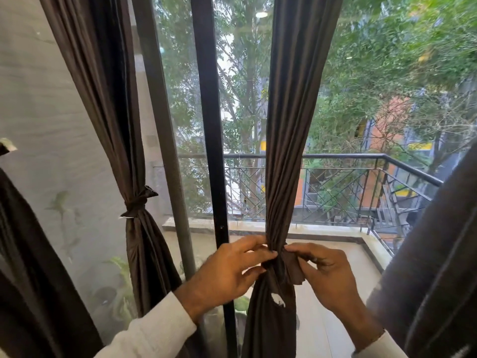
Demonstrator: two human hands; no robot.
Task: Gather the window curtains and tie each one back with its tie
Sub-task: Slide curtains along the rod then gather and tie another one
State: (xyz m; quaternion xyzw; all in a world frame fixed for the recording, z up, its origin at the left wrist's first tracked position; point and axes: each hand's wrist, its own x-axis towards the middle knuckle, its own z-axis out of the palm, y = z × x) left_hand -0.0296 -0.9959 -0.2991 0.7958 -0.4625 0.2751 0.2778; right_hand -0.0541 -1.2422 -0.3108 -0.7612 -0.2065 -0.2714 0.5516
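- A dark window frame (210, 125) stands upright between glass panes.
- A metal balcony railing (335, 182) runs outside.
- Green trees (374, 73) fill the view beyond, with an orange building (387, 135) behind them.
- A grey wall (38, 112) stands left.

Home, curtains (289, 125), balcony railing (335, 157), glass door (206, 125)

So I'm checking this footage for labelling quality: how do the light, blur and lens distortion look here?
Head view: daylight from outside backlights the dark middle curtain, so its folds read dim; the trees at top are smeared by motion blur; the window frame and tied left curtain lean from wide-angle distortion; the left hand and right hand at the tie are reasonably sharp.
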